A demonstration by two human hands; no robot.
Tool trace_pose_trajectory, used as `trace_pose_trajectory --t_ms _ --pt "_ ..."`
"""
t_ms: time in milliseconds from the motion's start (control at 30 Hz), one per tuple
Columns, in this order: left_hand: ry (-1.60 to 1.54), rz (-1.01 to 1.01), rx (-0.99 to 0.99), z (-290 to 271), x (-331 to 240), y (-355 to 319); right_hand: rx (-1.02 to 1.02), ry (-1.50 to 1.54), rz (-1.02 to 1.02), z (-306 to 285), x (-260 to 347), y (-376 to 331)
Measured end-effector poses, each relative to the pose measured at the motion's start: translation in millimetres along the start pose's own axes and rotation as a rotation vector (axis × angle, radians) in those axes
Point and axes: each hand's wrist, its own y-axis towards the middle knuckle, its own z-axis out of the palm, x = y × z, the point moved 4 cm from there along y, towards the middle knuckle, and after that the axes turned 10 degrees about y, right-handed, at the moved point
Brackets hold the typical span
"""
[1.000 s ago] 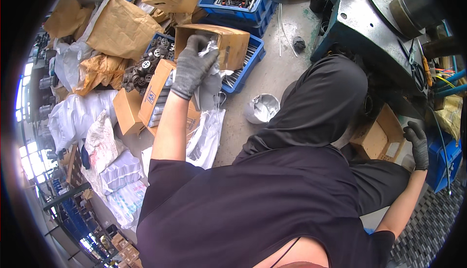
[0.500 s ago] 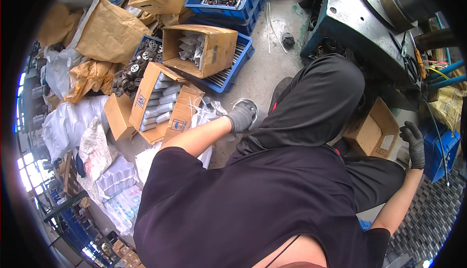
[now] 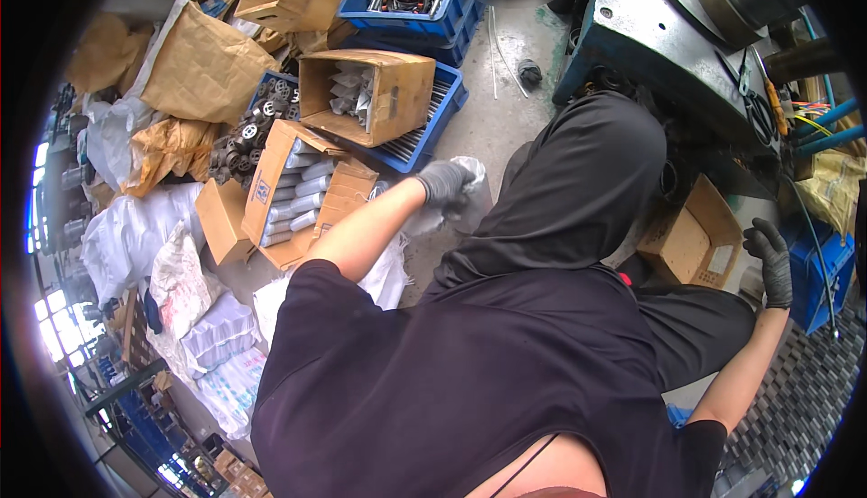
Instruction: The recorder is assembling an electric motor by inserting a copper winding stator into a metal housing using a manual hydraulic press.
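Note:
My left hand (image 3: 442,186), in a grey glove, reaches out past my raised knee. Its fingers are closed on a crumpled, whitish see-through plastic bag (image 3: 476,195), and what the bag contains, if anything, I cannot make out. Close by on the left, an open cardboard box (image 3: 262,193) holds several grey wrapped cylinders (image 3: 307,193) in rows. Out to the right, my gloved right hand (image 3: 769,265) hangs in the air with loosely bent fingers and nothing visible in it. It is nearest to a blue bin (image 3: 817,272) and an open carton (image 3: 691,236).
A carton of small wrapped pieces (image 3: 397,92) rests on a blue crate (image 3: 452,101) of metal rods. Dark metal parts (image 3: 248,132) lie beside it. A heavy machine (image 3: 650,28) stands at the far right. White sacks (image 3: 135,236) and brown paper (image 3: 203,60) crowd the left.
My left hand has moved up and slightly away from me, lifting the plastic bag with it. My right hand stays in nearly the same place. The view has shifted a little.

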Motion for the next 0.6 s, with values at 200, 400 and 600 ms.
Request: trace_pose_trajectory --t_ms 200,400,600 --pt "0.625 0.307 -0.619 -69.1 -63.4 -29.1 -0.013 0.032 -0.001 -8.0 -13.7 -2.6" --pt "0.638 0.248 -0.499 -10.9 -41.4 -32.1 -0.022 0.031 0.006 -7.1 -14.1 -4.3" --pt "0.564 0.116 -0.648 35.2 -7.5 -6.7 -0.027 0.052 0.008 -18.5 -24.4 -2.9"
